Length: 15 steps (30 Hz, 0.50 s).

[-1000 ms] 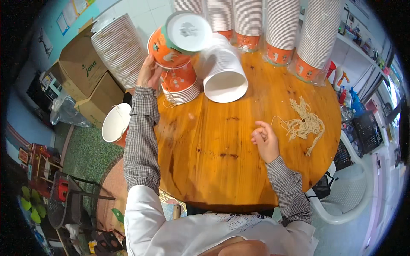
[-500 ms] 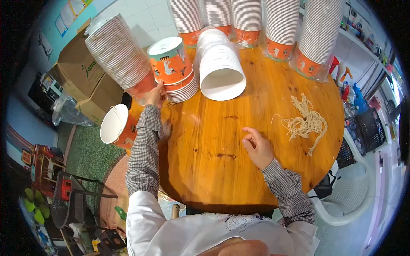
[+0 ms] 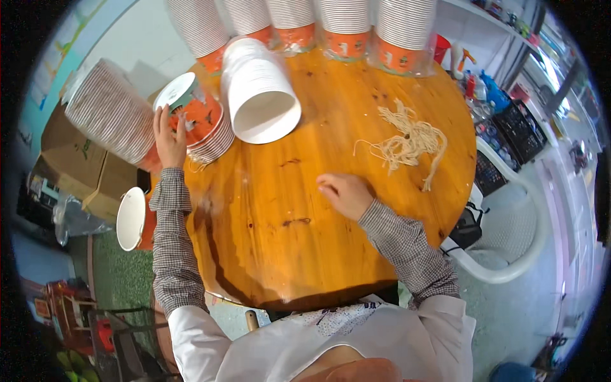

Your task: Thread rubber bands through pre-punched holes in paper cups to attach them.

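Observation:
My left hand (image 3: 168, 137) grips a short stack of orange and white paper bowls (image 3: 197, 121) lying on its side at the far left of the round wooden table (image 3: 267, 242). A second stack of white bowls (image 3: 258, 89) lies on its side just right of it, its open mouth facing me. My right hand (image 3: 344, 193) rests near the table's middle with fingers loosely curled, holding nothing. A bundle of pale strings (image 3: 407, 143) lies to the right of that hand.
Tall stacks of paper bowls (image 3: 347, 22) line the table's far edge. Another big stack (image 3: 111, 121) leans past the left rim, above cardboard boxes (image 3: 70, 181). A single bowl (image 3: 133, 219) sits low at left. A white plastic chair (image 3: 509, 248) stands at right.
My left hand has brought the orange bowl stack down and leftward onto the table. My right hand slid left toward the table's middle, away from the strings.

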Available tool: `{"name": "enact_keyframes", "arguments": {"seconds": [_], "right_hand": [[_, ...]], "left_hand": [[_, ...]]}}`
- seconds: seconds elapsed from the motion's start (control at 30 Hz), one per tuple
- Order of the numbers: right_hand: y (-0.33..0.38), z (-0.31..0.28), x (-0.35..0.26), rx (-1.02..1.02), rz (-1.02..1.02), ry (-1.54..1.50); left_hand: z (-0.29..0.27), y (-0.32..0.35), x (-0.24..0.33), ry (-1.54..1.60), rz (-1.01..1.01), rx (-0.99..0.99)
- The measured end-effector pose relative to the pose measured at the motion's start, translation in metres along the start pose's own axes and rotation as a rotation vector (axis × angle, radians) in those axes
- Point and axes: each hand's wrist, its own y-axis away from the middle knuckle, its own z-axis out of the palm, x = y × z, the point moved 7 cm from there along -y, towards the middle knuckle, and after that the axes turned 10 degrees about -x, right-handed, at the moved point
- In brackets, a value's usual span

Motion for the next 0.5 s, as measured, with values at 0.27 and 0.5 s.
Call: {"name": "enact_keyframes", "arguments": {"seconds": [0.27,0.5], "right_hand": [[-0.027,-0.088,0.104,0.151,0.176,0.366],[-0.039,-0.082,0.119,-0.029,0.407,0.438]], "left_hand": [[0.009,0.034,0.039,0.051,0.013,0.023],[0.081,0.117,0.158,0.819,-0.296,-0.389]]}}
